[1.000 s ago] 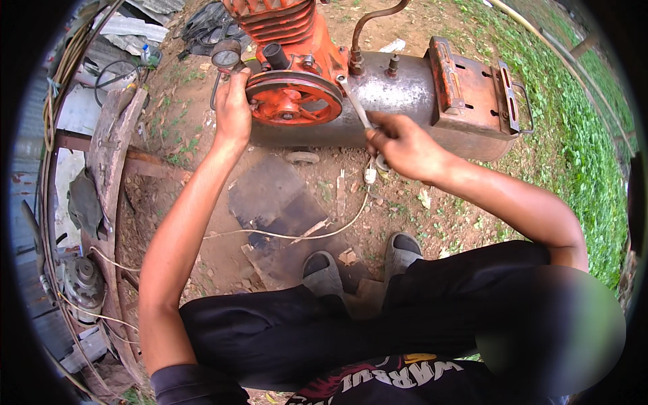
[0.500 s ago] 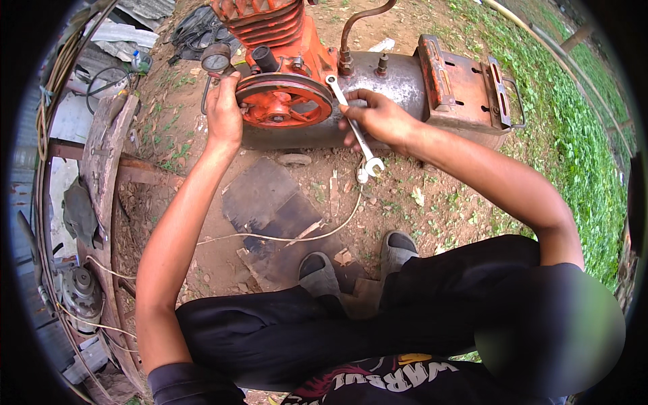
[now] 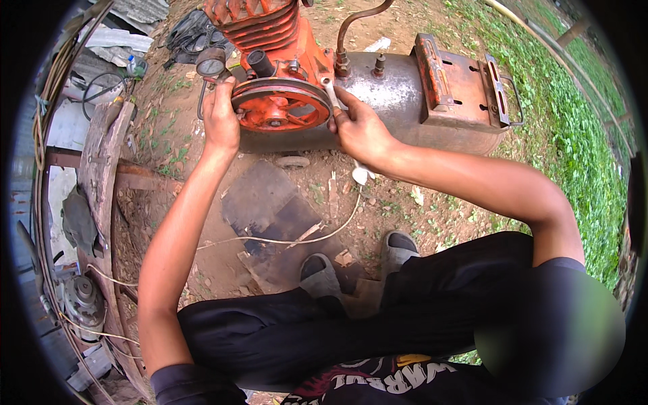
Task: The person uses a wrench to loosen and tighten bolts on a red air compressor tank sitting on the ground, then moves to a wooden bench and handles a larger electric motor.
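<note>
An orange flywheel pulley [image 3: 278, 82] sits on the front of an orange compressor head [image 3: 260, 23], above a grey metal tank [image 3: 391, 88]. My left hand [image 3: 221, 118] is wrapped round the pulley's left rim, beside a round pressure gauge [image 3: 210, 67]. In my right hand [image 3: 363, 128] is a silver combination wrench [image 3: 331, 94], pinched between thumb and fingers. Its ring end is up by the compressor body, just right of the pulley; whether it sits round a bolt I cannot tell. My palm hides the wrench's lower part.
A rusty slotted mounting plate [image 3: 466, 81] stands on the tank's right. A white cord [image 3: 290, 241] crosses the dirt to a small white piece [image 3: 362, 175]. Dark flat boards [image 3: 263, 202] lie before my feet. A weathered wooden plank [image 3: 101, 169] and a metal motor part [image 3: 84, 297] are at left.
My right hand has moved left, nearer the pulley, and closed further round the wrench. The wrench's open-ended jaw, visible before, is now hidden. My left hand stays on the rim.
</note>
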Available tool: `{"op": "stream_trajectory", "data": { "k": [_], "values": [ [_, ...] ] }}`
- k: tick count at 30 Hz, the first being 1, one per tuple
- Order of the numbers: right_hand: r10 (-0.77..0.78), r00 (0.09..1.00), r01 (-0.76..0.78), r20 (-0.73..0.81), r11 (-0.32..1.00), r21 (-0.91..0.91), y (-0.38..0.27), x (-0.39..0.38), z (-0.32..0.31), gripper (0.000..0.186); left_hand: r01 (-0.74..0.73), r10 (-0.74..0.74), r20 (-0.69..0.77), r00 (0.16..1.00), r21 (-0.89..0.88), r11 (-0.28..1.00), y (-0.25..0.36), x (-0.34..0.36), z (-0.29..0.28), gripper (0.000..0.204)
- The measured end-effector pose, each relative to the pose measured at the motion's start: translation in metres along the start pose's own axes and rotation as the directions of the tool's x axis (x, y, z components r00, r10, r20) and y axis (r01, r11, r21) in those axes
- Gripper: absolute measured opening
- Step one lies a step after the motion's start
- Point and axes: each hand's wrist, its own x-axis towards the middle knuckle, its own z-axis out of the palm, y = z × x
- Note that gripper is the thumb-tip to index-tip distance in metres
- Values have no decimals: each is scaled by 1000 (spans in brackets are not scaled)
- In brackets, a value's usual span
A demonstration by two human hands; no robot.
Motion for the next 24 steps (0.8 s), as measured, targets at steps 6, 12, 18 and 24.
{"op": "stream_trajectory", "data": {
  "k": [6, 12, 18, 24],
  "values": [
    [66, 994, -40, 86, 961, -273, -26, -2, -44, 46, -27, 27, 17, 1000, -4, 1000, 1, 0, 2, 43],
    [-354, 903, 400, 243, 488, -776, -14, 9, -72, 65, -21, 21, -23, 1000, -12, 1000, 1, -1, 5, 44],
    [-268, 888, 437, 373, 242, -866, -14, 24, -81, 58, -35, 35, -16, 999, 1, 999, -1, 1, 3, 43],
    [-229, 833, 528, 503, 59, -847, -26, 41, -96, 69, -14, 14, -2, 1000, -10, 1000, -2, 0, -1, 38]
  ]
}}
